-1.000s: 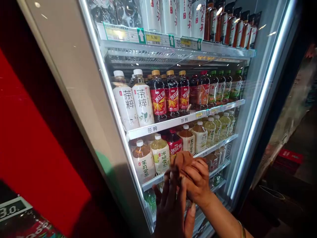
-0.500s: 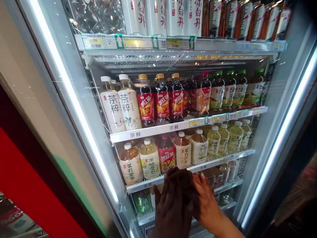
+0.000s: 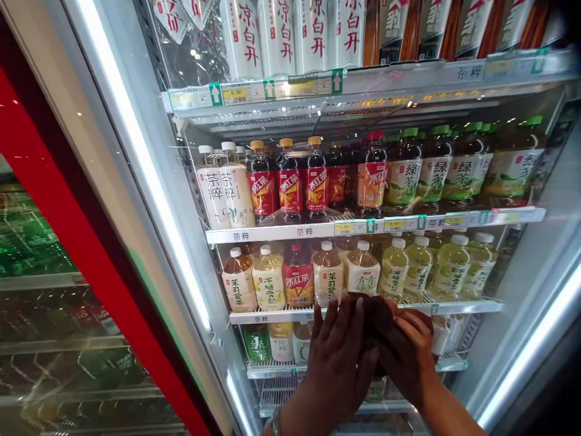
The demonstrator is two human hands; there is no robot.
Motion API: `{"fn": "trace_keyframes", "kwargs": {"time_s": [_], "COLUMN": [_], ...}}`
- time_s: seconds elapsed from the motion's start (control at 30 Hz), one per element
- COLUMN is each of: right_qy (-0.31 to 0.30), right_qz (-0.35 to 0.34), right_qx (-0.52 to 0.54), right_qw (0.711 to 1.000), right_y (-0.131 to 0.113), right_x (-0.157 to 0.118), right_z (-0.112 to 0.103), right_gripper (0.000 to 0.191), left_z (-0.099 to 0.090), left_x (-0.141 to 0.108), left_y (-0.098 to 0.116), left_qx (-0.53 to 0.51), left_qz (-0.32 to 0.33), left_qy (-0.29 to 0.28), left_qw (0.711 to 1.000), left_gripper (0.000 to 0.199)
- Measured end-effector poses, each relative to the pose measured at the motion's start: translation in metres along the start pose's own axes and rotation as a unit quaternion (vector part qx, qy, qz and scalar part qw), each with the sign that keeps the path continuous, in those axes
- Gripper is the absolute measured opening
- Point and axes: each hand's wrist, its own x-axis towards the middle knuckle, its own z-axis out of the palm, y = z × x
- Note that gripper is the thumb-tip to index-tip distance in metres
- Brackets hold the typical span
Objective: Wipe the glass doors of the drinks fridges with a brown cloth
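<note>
My left hand (image 3: 336, 351) is raised in front of the lower shelves of a drinks cooler. Its fingers are stretched out and lie flat, seemingly against the glass door, with the palm and thumb beside a bunched dark brown cloth (image 3: 377, 318). My right hand (image 3: 415, 339) is wrapped round that cloth, pressing it up at the same height. Part of the cloth is hidden behind both hands. Behind them stand a beige-labelled tea bottle (image 3: 327, 275) and a white-labelled tea bottle (image 3: 363, 269).
Red-labelled iced tea bottles (image 3: 290, 189) and green-capped tea bottles (image 3: 403, 172) fill the shelf above. A lit vertical strip (image 3: 149, 175) runs down the cooler's left side. Left of it, a red frame (image 3: 91, 236) borders another cooler with shelves (image 3: 49, 345).
Both hands have moved to the right across the cooler front with the cloth. The view has shifted, so more of the cooler at the left shows.
</note>
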Motion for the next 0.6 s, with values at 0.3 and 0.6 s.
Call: {"fn": "trace_keyframes", "kwargs": {"time_s": [0.3,0.6], "right_qy": [0.019,-0.076], "right_qz": [0.001,0.025], "right_qx": [-0.059,-0.064], "right_qw": [0.998,0.995], "right_y": [0.026,0.041], "right_x": [0.070,0.010], "right_z": [-0.025,-0.017], "right_gripper": [0.057,0.023], "left_z": [-0.003,-0.007], "left_x": [0.025,0.041], "left_y": [-0.001,-0.006], "left_qx": [0.004,0.045], "left_qz": [0.008,0.048], "left_qy": [0.015,0.041], "left_qw": [1.000,0.997], "left_gripper": [0.072,0.068]}}
